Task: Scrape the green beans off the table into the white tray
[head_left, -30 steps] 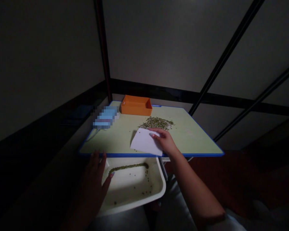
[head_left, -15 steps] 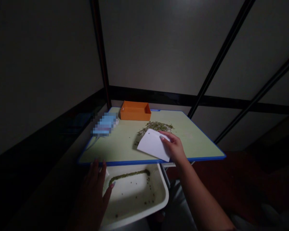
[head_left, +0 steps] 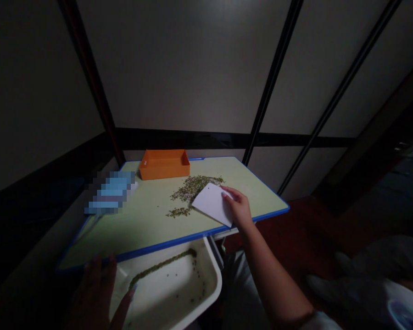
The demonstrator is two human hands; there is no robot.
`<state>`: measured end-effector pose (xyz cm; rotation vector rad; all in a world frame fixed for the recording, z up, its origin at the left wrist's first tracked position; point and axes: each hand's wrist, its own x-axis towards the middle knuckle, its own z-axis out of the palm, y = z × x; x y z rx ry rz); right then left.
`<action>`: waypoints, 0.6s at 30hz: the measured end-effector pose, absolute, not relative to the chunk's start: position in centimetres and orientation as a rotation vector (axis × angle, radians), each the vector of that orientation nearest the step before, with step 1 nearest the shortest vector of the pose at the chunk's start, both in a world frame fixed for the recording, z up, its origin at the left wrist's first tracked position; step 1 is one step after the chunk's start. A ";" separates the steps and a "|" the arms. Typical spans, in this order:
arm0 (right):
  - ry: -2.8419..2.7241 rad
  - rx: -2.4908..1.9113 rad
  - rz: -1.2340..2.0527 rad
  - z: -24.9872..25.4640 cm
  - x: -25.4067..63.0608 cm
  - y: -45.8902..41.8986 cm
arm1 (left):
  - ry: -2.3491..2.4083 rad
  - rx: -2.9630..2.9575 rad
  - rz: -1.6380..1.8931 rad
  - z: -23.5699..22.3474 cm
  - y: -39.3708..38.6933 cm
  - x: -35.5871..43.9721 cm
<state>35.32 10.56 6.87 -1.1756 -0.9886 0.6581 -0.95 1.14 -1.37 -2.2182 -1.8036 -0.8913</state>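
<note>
My right hand (head_left: 239, 207) grips a white flat card (head_left: 212, 202) standing on the pale green table (head_left: 141, 224), its edge against a pile of small green beans (head_left: 192, 189). A smaller clump of beans (head_left: 177, 212) lies just left of the card. My left hand (head_left: 95, 293) rests with fingers spread on the left rim of a white tray (head_left: 206, 293) held below the table's near edge. Beans lie in a line along the tray's far wall, with a few loose ones on its floor.
An orange open box (head_left: 164, 164) stands at the table's far edge. A blurred blue object (head_left: 109, 197) lies at the far left. A blue rim (head_left: 179, 238) borders the table. Dark frame bars and grey panels rise behind. My lap sits below the tray.
My right hand has pushed the card leftward through the bean pile, leaving a small clump beside it. The view has swung right. My left hand stays on the tray.
</note>
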 end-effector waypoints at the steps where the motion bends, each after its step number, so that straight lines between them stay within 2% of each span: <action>1: -1.030 -1.183 0.661 6.9 35.3 10.5 | -1.800 -2.224 -0.885 -1.3 1.2 -0.9; 18: -1.149 -1.216 0.686 7.4 35.2 10.4 | -1.969 -2.236 -0.893 -0.2 0.2 0.0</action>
